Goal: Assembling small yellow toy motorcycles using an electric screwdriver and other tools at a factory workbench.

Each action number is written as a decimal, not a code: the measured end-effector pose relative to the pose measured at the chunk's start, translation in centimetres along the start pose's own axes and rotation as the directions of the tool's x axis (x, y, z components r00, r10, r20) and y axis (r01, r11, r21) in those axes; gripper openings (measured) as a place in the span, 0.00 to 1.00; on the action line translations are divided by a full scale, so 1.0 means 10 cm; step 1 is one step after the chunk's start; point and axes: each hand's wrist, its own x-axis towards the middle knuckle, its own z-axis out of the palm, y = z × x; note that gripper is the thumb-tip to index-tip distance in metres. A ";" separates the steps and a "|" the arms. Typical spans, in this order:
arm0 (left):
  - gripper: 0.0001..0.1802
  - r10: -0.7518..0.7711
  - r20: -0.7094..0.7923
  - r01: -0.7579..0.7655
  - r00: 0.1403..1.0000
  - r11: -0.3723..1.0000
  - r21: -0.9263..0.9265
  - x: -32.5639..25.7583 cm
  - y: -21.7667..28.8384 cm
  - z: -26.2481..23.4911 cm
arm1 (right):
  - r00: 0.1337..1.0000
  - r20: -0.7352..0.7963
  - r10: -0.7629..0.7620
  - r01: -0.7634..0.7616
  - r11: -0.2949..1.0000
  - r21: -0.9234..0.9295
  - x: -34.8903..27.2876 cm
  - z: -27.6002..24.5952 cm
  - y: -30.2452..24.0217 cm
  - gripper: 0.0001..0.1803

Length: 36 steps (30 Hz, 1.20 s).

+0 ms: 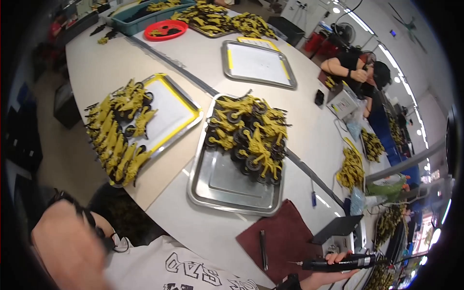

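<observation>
In my right hand (328, 276), at the lower right, lies a black electric screwdriver (338, 263). My fingers wrap round its body, and its thin bit points left over a dark red cloth (276, 241). On that cloth rests a slim black pen-like tool (263, 250). My left hand (70, 246) is close by my body at the lower left, smeared by motion, so its fingers cannot be made out. Ahead of me, a metal tray (237, 186) bears a heap of yellow and black toy motorcycles (249, 133) at its far end.
Left of it, a yellow-edged tray (176, 116) holds more yellow toy parts (118, 140). Farther back are a paper-lined tray (258, 63), a red dish (165, 30) and a teal bin (150, 17). A co-worker (357, 70) sits at the right. A dark box lid (338, 228) stands near my right hand.
</observation>
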 end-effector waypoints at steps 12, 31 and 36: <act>0.29 -0.437 -0.889 0.725 -0.135 -0.655 0.212 -1.24 -1.36 -1.27 | 0.994 -0.015 0.105 -0.106 0.990 -0.097 0.08 0.29 0.12 0.36; 0.35 -0.317 -0.924 0.722 -0.216 -0.688 0.067 -1.40 -1.44 -1.37 | 0.975 -0.183 -0.126 0.110 0.989 -0.096 -0.21 0.30 -0.09 0.33; 0.23 -0.336 -0.927 0.717 -0.166 -0.687 0.120 -1.39 -1.23 -1.45 | 0.937 -0.286 -0.202 0.118 0.951 -0.285 -0.26 0.35 -0.09 0.32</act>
